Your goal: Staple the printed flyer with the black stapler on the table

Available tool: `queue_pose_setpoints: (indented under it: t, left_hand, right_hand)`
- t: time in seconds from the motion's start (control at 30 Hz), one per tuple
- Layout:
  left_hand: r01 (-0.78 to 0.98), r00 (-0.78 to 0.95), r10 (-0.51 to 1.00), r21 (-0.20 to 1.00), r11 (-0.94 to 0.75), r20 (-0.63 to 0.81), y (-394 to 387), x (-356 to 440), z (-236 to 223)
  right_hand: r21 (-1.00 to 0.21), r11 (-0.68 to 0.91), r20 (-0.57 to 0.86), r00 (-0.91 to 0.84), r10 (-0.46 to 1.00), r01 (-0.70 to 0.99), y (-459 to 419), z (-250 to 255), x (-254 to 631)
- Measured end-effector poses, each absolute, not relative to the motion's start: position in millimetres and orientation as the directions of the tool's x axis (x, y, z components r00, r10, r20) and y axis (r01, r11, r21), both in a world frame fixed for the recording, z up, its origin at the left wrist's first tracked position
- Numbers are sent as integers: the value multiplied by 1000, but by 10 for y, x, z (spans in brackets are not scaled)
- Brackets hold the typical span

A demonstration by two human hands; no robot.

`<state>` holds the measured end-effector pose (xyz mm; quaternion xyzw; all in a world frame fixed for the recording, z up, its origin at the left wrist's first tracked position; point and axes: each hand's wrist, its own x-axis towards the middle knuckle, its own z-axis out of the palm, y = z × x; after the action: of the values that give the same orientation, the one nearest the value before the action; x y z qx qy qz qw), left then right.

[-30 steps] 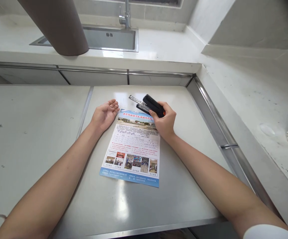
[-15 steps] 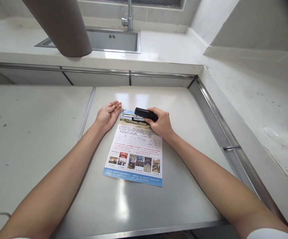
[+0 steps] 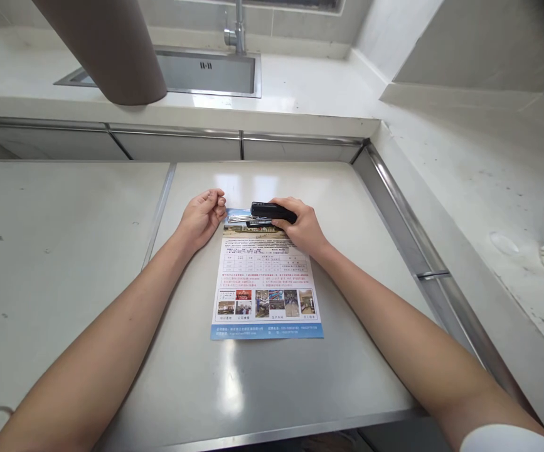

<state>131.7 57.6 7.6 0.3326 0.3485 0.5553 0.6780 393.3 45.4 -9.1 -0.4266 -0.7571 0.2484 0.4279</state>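
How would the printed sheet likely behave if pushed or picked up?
The printed sheet looks thin, so it would probably droop when lifted. Lying flat on the smooth table, it might slide easily, though the stapler over its top edge could drag on it.

I have the black stapler (image 3: 273, 211) in the right hand (image 3: 302, 227), over the top of the printed flyer (image 3: 266, 276). Silver inner rail sticks out toward the left hand (image 3: 202, 218), fingers curled, at flyer's top left corner; can't tell if touching. Flyer flat on the pale table (image 3: 196, 376). Beyond, I see sink (image 3: 206, 74), faucet (image 3: 240, 34), brown column (image 3: 112, 50).
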Motion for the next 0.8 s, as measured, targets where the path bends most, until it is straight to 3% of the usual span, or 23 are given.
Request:
queue_pose_setpoints:
  t: [0.37, 0.63, 0.8]
  left_hand:
    - [-538, 146, 982, 823, 182, -122, 540, 1343, 135]
    - [-510, 48, 998, 859, 48, -27, 493, 1378, 199]
    - [-464, 126, 992, 883, 73, -16, 449, 1391, 223]
  right_hand:
    - [-700, 537, 461, -277, 843, 470, 442, -85, 3931]
    - [-704, 529, 457, -267, 848, 475, 445, -93, 3926]
    - [-696, 529, 462, -262, 847, 486, 428, -79, 3918]
